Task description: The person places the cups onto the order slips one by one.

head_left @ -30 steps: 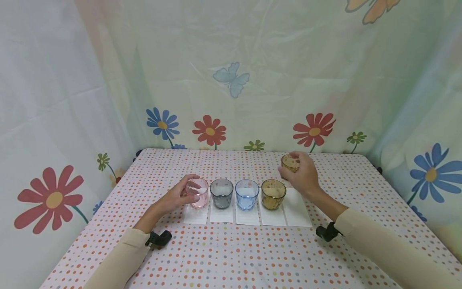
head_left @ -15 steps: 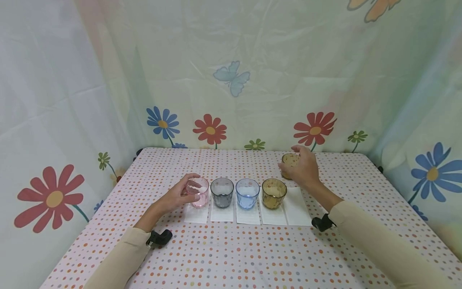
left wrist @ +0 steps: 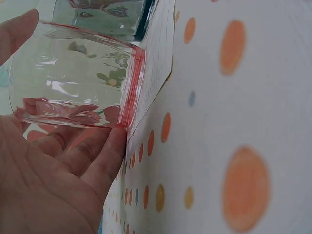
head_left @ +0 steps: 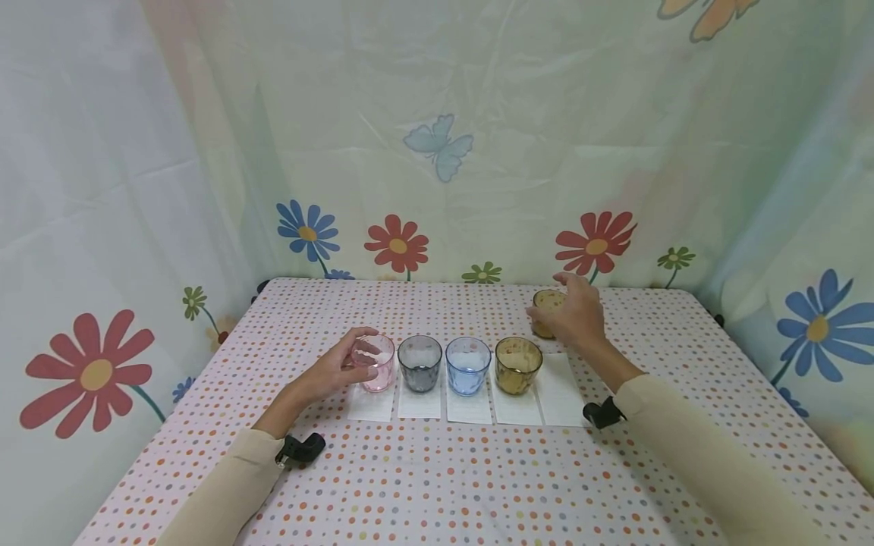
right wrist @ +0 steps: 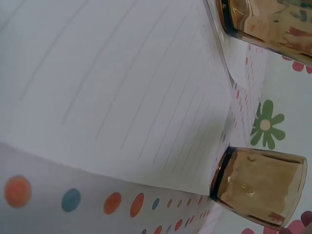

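My left hand (head_left: 341, 365) curls round a pink glass (left wrist: 73, 73) standing on a white paper slip; the thumb is at its rim and the fingers lie along its side. My right hand (head_left: 575, 312) is just right of a separate amber glass (right wrist: 261, 185), behind the row. Its thumb and forefinger stand apart beside this glass, which is upright and partly hidden by the hand in the head view. Between the hands stand a grey glass (head_left: 419, 365), a blue glass (head_left: 467, 368) and another amber glass (head_left: 518, 368), each on its slip.
A white paper slip (head_left: 563, 402) with faint lines lies at the right end of the row. The dotted tablecloth (head_left: 437, 485) covers the table. A flowered curtain (head_left: 341, 136) hangs behind and at both sides.
My right hand's thumb and forefinger have spread from the rear amber glass, which shows more fully. The right forearm has shifted slightly left. My left hand stays at the pink glass.
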Demonstrator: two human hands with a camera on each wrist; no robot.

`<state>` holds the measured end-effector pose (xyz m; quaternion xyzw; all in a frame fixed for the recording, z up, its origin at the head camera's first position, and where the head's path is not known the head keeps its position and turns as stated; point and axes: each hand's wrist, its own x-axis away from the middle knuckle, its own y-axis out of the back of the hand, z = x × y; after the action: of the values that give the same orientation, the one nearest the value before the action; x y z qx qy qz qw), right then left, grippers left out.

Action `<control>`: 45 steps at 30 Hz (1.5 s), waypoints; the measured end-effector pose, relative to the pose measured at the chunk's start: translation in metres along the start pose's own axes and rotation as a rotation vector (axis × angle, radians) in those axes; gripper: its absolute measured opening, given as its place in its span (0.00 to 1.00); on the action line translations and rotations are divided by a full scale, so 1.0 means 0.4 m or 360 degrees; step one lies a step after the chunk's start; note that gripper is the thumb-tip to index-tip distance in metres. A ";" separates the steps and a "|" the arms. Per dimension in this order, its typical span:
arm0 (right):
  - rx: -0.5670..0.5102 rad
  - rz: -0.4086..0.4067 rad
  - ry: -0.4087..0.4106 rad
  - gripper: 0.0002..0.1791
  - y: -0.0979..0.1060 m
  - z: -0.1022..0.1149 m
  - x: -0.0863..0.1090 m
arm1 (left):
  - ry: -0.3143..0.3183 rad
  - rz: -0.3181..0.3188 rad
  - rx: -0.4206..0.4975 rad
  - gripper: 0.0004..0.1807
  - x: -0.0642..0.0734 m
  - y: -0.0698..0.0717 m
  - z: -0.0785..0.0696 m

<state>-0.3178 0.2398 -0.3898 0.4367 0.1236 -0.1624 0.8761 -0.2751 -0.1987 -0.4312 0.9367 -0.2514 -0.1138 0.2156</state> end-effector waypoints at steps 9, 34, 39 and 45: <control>-0.0042 0.0150 -0.0132 0.52 -0.014 -0.016 -0.022 | 0.0000 0.0008 -0.0002 0.38 -0.003 0.001 0.008; -0.0340 0.0290 -0.0311 0.59 -0.033 -0.051 -0.052 | 0.0018 -0.0002 -0.0007 0.38 -0.002 0.000 0.000; -0.0363 0.0335 -0.0307 0.60 -0.038 -0.055 -0.053 | 0.0009 0.0001 0.0002 0.37 -0.003 0.000 0.002; -0.0417 0.0376 -0.0332 0.62 -0.042 -0.062 -0.054 | 0.0017 0.0001 0.0008 0.38 -0.002 0.000 0.001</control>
<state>-0.3459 0.2539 -0.4088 0.3112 0.0001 -0.0853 0.9465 -0.2758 -0.1983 -0.4314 0.9378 -0.2507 -0.1081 0.2145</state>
